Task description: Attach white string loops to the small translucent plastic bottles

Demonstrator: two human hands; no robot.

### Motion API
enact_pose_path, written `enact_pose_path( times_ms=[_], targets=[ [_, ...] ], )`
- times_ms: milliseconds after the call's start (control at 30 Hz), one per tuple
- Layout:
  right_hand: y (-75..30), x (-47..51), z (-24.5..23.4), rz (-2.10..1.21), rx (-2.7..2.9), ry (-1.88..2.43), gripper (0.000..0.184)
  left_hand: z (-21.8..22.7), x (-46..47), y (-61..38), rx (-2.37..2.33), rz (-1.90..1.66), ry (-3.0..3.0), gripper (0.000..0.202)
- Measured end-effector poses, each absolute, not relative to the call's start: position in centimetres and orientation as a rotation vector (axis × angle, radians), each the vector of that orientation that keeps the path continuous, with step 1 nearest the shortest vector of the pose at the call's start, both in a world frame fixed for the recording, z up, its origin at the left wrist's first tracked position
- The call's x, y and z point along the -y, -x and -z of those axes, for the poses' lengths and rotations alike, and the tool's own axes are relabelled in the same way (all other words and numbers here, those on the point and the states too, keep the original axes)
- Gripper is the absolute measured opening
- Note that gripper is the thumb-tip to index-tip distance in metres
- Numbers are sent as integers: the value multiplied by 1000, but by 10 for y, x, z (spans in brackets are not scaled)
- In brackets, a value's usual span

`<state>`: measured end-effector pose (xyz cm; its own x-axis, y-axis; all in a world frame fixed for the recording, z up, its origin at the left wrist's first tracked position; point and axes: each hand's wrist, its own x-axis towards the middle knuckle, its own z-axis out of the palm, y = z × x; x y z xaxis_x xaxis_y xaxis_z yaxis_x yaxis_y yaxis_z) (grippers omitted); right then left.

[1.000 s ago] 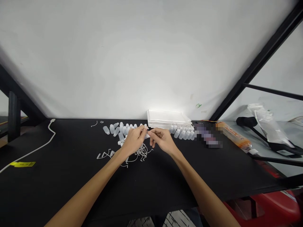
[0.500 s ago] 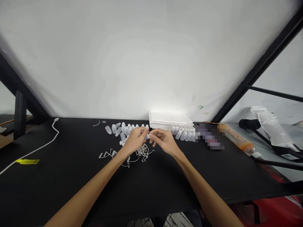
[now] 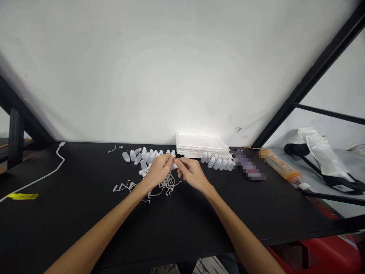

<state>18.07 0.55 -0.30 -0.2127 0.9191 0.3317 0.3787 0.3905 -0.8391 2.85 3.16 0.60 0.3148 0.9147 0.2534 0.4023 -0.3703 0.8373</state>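
As the two hands meet over the matte black worktop (image 3: 85, 228), their fingertips close on one small whitish piece (image 3: 174, 166) — too small in this view to say exactly what it is, though it looks like the same plastic as the little bottles nearby. The left hand (image 3: 159, 172) is curled, its thumb and fingers pinched in against one end of the piece. The right hand (image 3: 191, 173) is half closed, with its thumb and forefinger pinching from the other side. Both appear to have hold of it, although the fingers hide much of the grip. The piece sits between the hands, just in front of the bottles.

Behind the left hand lies a loose cluster of small translucent white plastic bottles (image 3: 145, 156), some on their sides. A neater row of matching bottles (image 3: 218, 163) runs off to the right, close to a flat stack of white sheets (image 3: 198, 145) at the back edge of the worktop. Just below the hands spreads a tangle of thin white plastic strips (image 3: 168, 184), with a few stray ones further left. Further right lie a blurred object (image 3: 248, 167) and an orange-printed tube (image 3: 279, 171) — and a white cable (image 3: 37, 179) trails across the worktop's left side.
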Motion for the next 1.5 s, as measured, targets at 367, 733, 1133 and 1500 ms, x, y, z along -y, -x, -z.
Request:
enact_pose_path(
  times_ms=[367,733,1133,1500],
  targets=[
    [-182,-7,7,-804,1859,1109,40,-6,-31,-29,-1165,-945,-1921,35],
    [-199,-1,-17,-364,1831,1093,16,2,-34,-28,-1308,-695,-2367,30],
    [-202,-8,-16,-695,1588,1055,14,-7,-30,-27,-1141,-868,-2154,44],
    [-204,-9,-20,-996,1320,929,24,-14,-26,-26,-783,-905,-1691,30]
  ],
)
